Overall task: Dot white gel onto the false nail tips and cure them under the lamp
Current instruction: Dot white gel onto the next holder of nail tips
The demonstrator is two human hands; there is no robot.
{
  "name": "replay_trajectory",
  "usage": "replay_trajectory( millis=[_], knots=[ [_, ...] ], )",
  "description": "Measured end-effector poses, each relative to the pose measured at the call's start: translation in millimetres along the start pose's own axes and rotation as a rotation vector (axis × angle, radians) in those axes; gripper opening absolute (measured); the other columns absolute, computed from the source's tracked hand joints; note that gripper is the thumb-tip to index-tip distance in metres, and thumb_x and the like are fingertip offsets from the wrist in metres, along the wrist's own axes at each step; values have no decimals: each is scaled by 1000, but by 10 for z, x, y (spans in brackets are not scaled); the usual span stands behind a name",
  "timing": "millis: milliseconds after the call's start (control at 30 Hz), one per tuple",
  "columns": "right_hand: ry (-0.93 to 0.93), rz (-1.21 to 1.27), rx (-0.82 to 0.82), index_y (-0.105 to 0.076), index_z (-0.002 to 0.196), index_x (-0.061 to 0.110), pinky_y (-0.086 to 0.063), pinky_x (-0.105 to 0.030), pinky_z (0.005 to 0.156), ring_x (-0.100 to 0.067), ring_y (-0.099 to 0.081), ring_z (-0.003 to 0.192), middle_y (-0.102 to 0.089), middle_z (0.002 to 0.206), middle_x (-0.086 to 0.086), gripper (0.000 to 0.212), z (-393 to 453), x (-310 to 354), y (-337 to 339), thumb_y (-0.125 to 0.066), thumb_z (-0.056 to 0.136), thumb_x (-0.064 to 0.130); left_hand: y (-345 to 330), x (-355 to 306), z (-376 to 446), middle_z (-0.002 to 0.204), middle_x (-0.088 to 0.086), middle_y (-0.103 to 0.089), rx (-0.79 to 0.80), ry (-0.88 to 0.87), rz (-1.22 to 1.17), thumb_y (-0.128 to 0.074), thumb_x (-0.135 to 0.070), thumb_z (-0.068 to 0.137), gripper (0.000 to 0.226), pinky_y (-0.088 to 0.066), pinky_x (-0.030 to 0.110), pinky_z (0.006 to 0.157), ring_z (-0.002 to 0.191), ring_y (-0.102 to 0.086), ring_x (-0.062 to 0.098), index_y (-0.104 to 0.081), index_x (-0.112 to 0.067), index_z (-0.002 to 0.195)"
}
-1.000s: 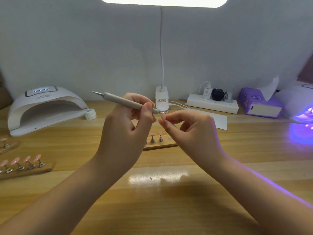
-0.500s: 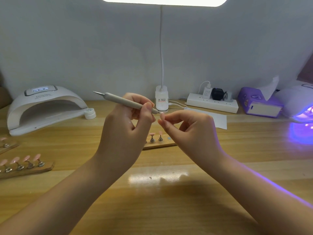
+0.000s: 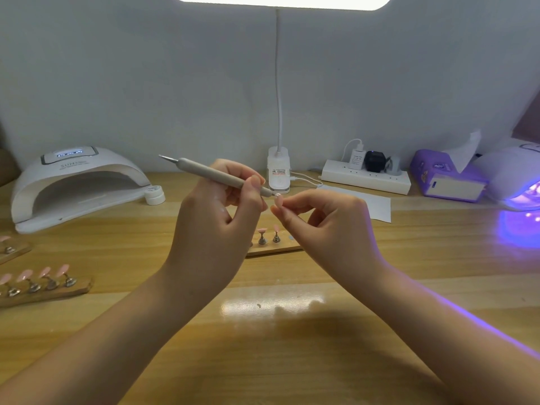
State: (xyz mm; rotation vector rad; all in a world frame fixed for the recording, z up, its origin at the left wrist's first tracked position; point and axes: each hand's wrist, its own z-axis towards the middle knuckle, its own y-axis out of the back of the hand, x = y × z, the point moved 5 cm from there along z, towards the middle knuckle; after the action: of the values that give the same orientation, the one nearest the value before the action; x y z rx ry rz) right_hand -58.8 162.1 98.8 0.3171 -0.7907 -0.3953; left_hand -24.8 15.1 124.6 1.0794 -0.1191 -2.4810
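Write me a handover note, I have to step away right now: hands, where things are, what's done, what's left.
Left hand: grips the dotting pen, tip at the nail.
Right hand: pinches one pink nail tip in the air.
Holder behind the hands has two tips; more wait on the left holder. Gel pot sits by the unlit left lamp; right lamp glows.
Done: cannot tell.
Left: dot this tip, then the rest, then cure.

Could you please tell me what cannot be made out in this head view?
- Nail tip: mostly hidden by right hand fingers; gel dots too small.
- Wooden stand: left part behind left hand.
- Right curing lamp: cut off by frame edge.
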Motion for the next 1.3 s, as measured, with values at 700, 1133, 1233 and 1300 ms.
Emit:
replay_trajectory(
  millis=[700, 1133, 1233, 1300],
  knots=[
    [9, 8, -20, -74, 93, 23, -51, -42, 50, -16, -59, 49, -69, 77, 15, 19, -1, -9, 15, -66, 84, 37, 5, -22, -7, 77, -7, -66, -12, 6, -50, -47, -28, 91, 10, -49, 13, 62, 72, -64, 4, -56, -25, 87],
    [19, -3, -13, -74, 94, 22, -51, -42, 50, -17, -58, 50, -68, 76, 16, 20, -4, 0, 17, -66, 84, 36, -21, -27, -26, 69, -10, -63, 7, -10, -51, -47, -27, 91, 8, -46, 8, 59, 74, -65, 1, -54, -27, 87],
    [19, -4, -13, -74, 94, 23, -51, -41, 50, -16, -58, 49, -68, 76, 17, 19, -5, -4, 16, -66, 84, 36, -17, -19, -23, 68, -9, -64, 3, -11, -49, -47, -26, 91, 8, -46, 9, 60, 73, -65, 0, -54, -27, 87],
    [15, -10, -12, -74, 94, 23, -51, -40, 50, -16, -58, 49, -68, 76, 17, 17, -3, -12, 15, -67, 84, 35, -19, -18, -23, 69, -9, -64, 3, -11, -49, -47, -27, 91, 8, -47, 9, 60, 73, -65, 0, -54, -27, 87]
  ],
)
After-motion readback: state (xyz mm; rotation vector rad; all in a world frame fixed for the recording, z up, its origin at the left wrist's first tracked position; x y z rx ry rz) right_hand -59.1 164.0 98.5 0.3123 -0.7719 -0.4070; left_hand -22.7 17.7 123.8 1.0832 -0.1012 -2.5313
